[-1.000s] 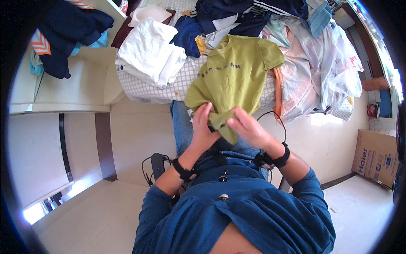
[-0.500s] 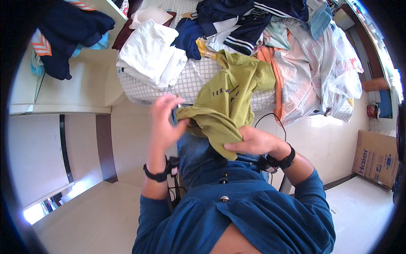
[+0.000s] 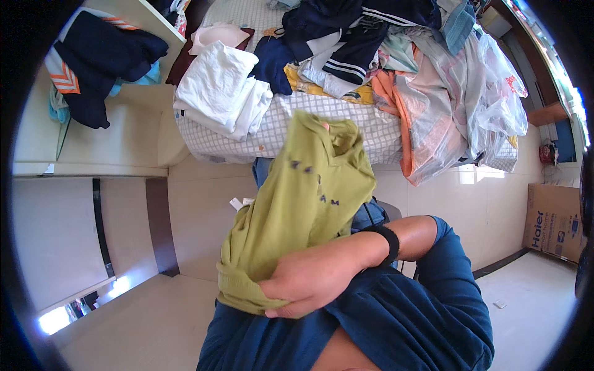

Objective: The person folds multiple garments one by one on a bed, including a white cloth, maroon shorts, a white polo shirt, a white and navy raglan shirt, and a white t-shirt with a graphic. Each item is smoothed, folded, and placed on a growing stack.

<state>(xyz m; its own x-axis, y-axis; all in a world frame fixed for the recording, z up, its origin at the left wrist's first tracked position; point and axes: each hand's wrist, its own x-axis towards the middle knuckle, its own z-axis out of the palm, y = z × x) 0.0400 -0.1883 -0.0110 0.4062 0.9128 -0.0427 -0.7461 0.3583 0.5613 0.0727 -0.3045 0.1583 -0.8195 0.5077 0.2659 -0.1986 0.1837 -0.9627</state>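
Observation:
An olive-green T-shirt (image 3: 303, 198) with dark lettering hangs over my lap, its neck end raised toward the bed. My right hand (image 3: 312, 278) reaches across to the left and grips the hem close to my body, fingers closed on the cloth. My left hand and forearm are inside the shirt. Only what looks like a fingertip (image 3: 325, 125) shows by the neckline, so how those fingers are held stays hidden.
Ahead is a bed (image 3: 297, 108) with a checked sheet. Folded white clothes (image 3: 216, 86), dark striped garments (image 3: 352, 59) and a clear plastic bag (image 3: 498, 93) lie on it. Left, a shelf (image 3: 136, 133) holds dark clothing (image 3: 99, 59). A cardboard box (image 3: 554, 219) stands at right.
My left arm has gone inside the shirt. My right hand has carried the hem left and toward my body, and the shirt has come off the bed.

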